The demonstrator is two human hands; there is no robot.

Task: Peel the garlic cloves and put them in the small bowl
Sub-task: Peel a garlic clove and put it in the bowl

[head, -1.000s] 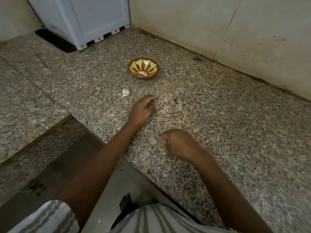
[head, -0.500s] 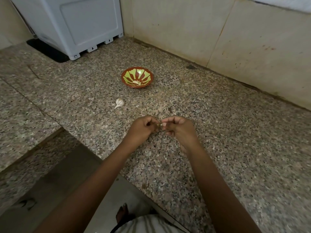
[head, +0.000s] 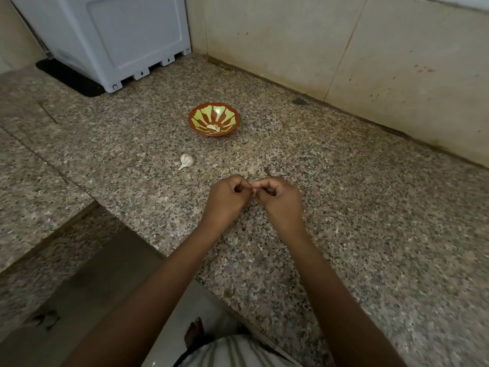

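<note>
Garlic clove, I reckon, is pinched where the left hand (head: 225, 200) and right hand (head: 280, 201) meet just over the bench (head: 344, 234). The fingers (head: 260, 184) are curled tight and the clove itself is hidden. It could squirt out and roll off the edge. Beyond: garlic head (head: 186, 160), then bowl (head: 191, 120) holding peeled cloves (head: 213, 127).

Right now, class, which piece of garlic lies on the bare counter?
The white, papery garlic piece with a tail, nearer than the bowl; the pale cloves lie inside it.
</note>
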